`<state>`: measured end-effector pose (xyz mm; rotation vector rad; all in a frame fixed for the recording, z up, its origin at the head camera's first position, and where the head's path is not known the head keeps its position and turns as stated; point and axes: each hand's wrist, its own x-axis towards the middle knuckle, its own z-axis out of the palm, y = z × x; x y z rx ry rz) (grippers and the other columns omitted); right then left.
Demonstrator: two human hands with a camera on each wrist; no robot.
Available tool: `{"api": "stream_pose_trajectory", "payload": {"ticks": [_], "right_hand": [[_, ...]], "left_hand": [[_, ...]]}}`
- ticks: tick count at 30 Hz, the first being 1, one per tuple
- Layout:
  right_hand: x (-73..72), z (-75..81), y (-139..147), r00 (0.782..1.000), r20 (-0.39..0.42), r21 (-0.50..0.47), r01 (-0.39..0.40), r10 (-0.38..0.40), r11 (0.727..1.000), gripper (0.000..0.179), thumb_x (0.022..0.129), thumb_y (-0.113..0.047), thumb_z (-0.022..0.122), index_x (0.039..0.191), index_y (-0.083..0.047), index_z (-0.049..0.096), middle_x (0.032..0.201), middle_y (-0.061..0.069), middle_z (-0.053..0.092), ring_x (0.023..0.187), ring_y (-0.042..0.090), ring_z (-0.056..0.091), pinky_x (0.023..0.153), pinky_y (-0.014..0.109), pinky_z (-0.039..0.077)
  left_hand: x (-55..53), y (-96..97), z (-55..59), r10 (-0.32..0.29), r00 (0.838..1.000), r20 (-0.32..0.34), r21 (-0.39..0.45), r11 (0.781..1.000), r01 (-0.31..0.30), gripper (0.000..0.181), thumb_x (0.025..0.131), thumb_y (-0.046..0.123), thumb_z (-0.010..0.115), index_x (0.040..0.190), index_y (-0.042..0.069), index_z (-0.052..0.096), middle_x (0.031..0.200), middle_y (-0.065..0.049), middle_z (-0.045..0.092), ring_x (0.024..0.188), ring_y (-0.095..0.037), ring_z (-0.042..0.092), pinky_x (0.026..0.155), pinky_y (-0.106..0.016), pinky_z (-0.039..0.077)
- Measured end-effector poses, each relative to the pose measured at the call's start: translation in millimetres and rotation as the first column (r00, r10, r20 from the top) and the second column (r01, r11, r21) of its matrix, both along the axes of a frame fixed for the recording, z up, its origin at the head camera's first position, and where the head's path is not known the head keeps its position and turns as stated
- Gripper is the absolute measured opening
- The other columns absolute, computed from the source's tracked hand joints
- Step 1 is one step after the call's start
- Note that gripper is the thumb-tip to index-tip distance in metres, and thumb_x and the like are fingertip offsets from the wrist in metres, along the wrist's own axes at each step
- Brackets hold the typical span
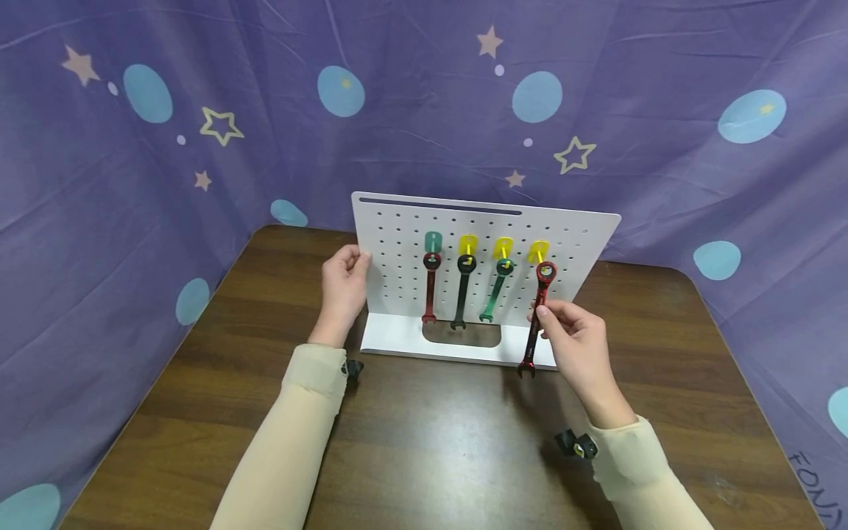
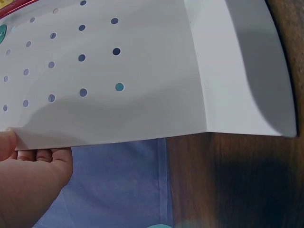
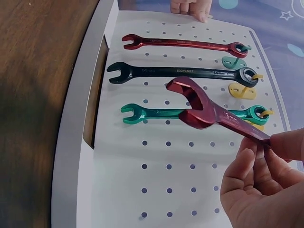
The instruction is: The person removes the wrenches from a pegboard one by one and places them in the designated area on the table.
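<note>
My right hand (image 1: 579, 342) pinches a red combination wrench (image 1: 532, 342) by its shaft, between thumb and fingers. The wrench's ring end is up at the rightmost yellow hook (image 1: 539, 252); I cannot tell whether the hook passes through it. Its open end points down, toward me. My left hand (image 1: 344, 287) grips the left edge of a white pegboard (image 1: 397, 283), thumb on the front and fingers behind. On the board hang a red wrench (image 3: 183, 43) from a green hook (image 1: 433, 241), then a black wrench (image 3: 180, 72) and a green wrench (image 3: 161, 113) from yellow hooks.
The pegboard's white base (image 1: 397, 335) stands on a brown wooden table (image 1: 430, 442), with a cutout at its lower middle. A purple curtain (image 1: 424, 132) with stars and blue dots hangs behind and beside the table. Small black devices (image 1: 575, 444) are strapped at both wrists.
</note>
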<state>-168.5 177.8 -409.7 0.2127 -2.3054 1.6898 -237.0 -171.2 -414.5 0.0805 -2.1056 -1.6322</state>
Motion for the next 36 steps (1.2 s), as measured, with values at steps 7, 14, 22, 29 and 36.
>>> {"api": "stream_pose_trajectory", "payload": {"ticks": [7,14,22,29,36], "right_hand": [[9.5,7.7,1.7,1.000,0.003,0.010,0.027,-0.027,1.000,0.020,0.102,-0.011,0.065,0.105,0.007,0.073,0.090,0.018,0.073,0.076,0.027,0.064,0.067,0.025,0.052],[9.3,-0.5,11.5,0.999,-0.002,0.002,0.047,-0.047,0.999,0.019,0.101,-0.009,0.066,0.106,0.007,0.073,0.089,0.016,0.074,0.074,0.021,0.066,0.066,0.022,0.053],[14.9,-1.1,15.2,0.998,0.004,-0.020,0.056,-0.056,0.998,0.018,0.100,-0.008,0.067,0.105,0.007,0.073,0.089,0.016,0.074,0.072,0.011,0.067,0.065,0.021,0.053],[16.4,-4.7,22.9,0.998,0.021,0.016,0.061,-0.061,0.998,0.019,0.101,-0.010,0.065,0.106,0.007,0.073,0.091,0.018,0.074,0.075,0.010,0.066,0.066,0.020,0.053],[18.8,-7.9,30.6,0.996,0.053,0.041,0.076,-0.078,0.996,0.020,0.101,-0.011,0.065,0.108,0.006,0.073,0.093,0.018,0.073,0.075,0.010,0.067,0.067,0.024,0.055]], "left_hand": [[-0.1,-0.3,-0.6,-0.002,1.000,0.000,0.005,1.000,0.002,0.015,0.103,0.005,0.060,0.103,-0.007,0.069,0.093,-0.018,0.072,0.062,-0.010,0.045,0.055,-0.023,0.038],[-0.5,0.0,0.1,0.000,1.000,0.003,0.006,1.000,0.000,0.015,0.103,0.005,0.060,0.103,-0.007,0.069,0.094,-0.019,0.072,0.063,-0.011,0.047,0.056,-0.023,0.039],[-1.0,-0.1,0.5,0.002,1.000,-0.002,0.008,1.000,-0.002,0.015,0.103,0.005,0.061,0.102,-0.008,0.068,0.095,-0.020,0.072,0.067,-0.013,0.052,0.058,-0.023,0.042],[0.0,-0.3,1.2,0.001,1.000,0.002,0.008,1.000,-0.001,0.016,0.102,0.005,0.061,0.103,-0.009,0.068,0.096,-0.021,0.072,0.071,-0.015,0.054,0.060,-0.022,0.043],[0.0,0.3,1.2,-0.001,1.000,-0.002,0.006,1.000,0.001,0.015,0.102,0.004,0.061,0.102,-0.010,0.068,0.097,-0.021,0.072,0.071,-0.015,0.054,0.060,-0.022,0.043]]}}
